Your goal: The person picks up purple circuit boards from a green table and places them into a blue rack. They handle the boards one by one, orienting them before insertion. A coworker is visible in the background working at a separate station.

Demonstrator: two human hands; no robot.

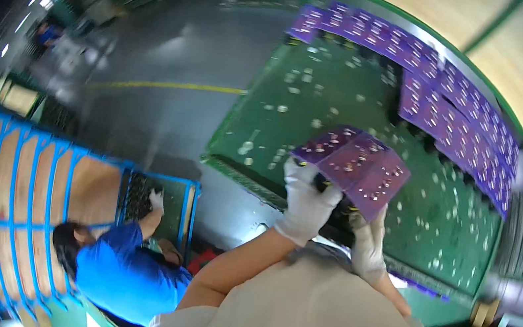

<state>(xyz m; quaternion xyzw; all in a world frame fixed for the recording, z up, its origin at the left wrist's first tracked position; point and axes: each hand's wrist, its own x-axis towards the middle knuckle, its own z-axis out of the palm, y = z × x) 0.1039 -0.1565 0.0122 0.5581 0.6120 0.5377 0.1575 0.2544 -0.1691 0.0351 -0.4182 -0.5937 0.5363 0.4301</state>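
Head view: white-gloved left hand [307, 205], right hand [368, 247] half-closed on spotted purple panel [356, 165] over green table [356, 106]; matching panels [460, 141] line far edge, this one unlaid.

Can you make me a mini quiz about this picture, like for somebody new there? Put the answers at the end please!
1. Pick one: what are the left hand and right hand holding?
A) a white cup
B) a purple panel
C) a yellow rope

2. True or false: the co-worker wears a red top.

3. Fill in the colour: more purple panels lie along the far edge of the ____ table.

Key: 1. B. 2. False, it is blue. 3. Green.
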